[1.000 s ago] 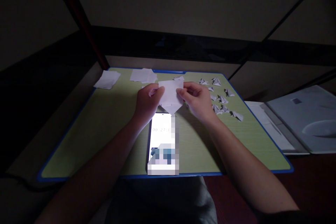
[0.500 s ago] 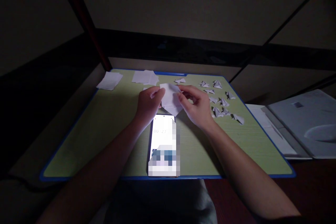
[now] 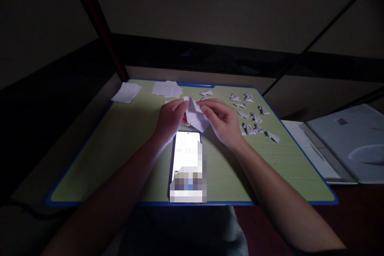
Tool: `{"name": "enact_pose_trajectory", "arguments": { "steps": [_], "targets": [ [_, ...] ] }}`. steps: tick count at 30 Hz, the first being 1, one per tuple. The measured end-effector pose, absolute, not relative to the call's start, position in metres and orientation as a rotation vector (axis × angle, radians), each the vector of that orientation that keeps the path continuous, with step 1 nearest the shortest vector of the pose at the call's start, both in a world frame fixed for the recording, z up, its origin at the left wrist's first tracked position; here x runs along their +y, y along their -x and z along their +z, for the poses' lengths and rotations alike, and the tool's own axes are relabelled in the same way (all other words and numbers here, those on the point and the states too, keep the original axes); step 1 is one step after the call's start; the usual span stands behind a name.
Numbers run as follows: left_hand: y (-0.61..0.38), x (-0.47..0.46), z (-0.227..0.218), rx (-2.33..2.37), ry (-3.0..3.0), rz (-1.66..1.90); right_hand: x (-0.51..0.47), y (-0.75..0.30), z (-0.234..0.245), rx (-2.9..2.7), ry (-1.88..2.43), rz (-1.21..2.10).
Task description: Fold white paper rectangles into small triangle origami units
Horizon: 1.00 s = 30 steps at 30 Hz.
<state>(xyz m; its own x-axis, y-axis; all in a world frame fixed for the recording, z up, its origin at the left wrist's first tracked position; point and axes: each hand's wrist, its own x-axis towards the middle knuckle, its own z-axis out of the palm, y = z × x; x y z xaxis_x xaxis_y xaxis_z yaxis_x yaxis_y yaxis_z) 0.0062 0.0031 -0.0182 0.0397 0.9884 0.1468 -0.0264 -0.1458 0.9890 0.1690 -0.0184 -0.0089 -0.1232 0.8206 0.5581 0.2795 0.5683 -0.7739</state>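
Between my two hands, above the green table point(image 3: 120, 156), is a partly folded sheet of white paper point(image 3: 195, 119) with a pointed lower end. My left hand point(image 3: 171, 118) is closed on its left edge, thumb on top. With thumb and fingertips, my right hand point(image 3: 223, 122) pinches the upper right side, where a flap is turned over. Just below the paper, a lit phone point(image 3: 187, 156) lies on the table, its screen reading 00:27 and partly blurred out. Several small folded paper pieces point(image 3: 247, 128) lie beyond and right of my right hand.
At the table's far left is a stack of white paper sheets point(image 3: 126, 92), with more loose sheets point(image 3: 167, 89) beside it. A blue rim point(image 3: 270, 202) edges the table. On the right, beyond the table, stands a large pale flat case or box point(image 3: 351, 144). A wall rises behind.
The paper's upper right corner, flat before, is now folded inward with a visible crease. My right fingers have shifted slightly left with it. My left hand keeps its hold.
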Motion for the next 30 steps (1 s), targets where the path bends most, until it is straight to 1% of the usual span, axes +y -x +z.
{"name": "enact_pose_trajectory", "arguments": {
  "steps": [6, 10, 16, 22, 30],
  "targets": [
    [-0.0085, -0.0004, -0.0128, 1.06, -1.236, 1.281, -0.0154, -0.1678, -0.0141, -1.561, 0.945, 0.836],
    [-0.0084, 0.0004, -0.0125, 1.066, -1.227, 1.279, -0.0132, -0.1673, -0.0147, -1.504, 0.951, 0.93],
    [-0.0058, 0.0036, -0.0169, 1.086, -1.293, 1.281, -0.0106, -0.1666, -0.017, -1.52, 0.944, 0.968],
    [-0.0068, -0.0006, -0.0122, 1.072, -1.491, 1.294, -0.0113, -0.1666, -0.0158, -1.543, 0.94, 0.967],
    [-0.0072, -0.0032, -0.0103, 1.046, -1.51, 1.32, -0.0129, -0.1651, -0.0143, -1.517, 0.928, 1.033]
  ]
}}
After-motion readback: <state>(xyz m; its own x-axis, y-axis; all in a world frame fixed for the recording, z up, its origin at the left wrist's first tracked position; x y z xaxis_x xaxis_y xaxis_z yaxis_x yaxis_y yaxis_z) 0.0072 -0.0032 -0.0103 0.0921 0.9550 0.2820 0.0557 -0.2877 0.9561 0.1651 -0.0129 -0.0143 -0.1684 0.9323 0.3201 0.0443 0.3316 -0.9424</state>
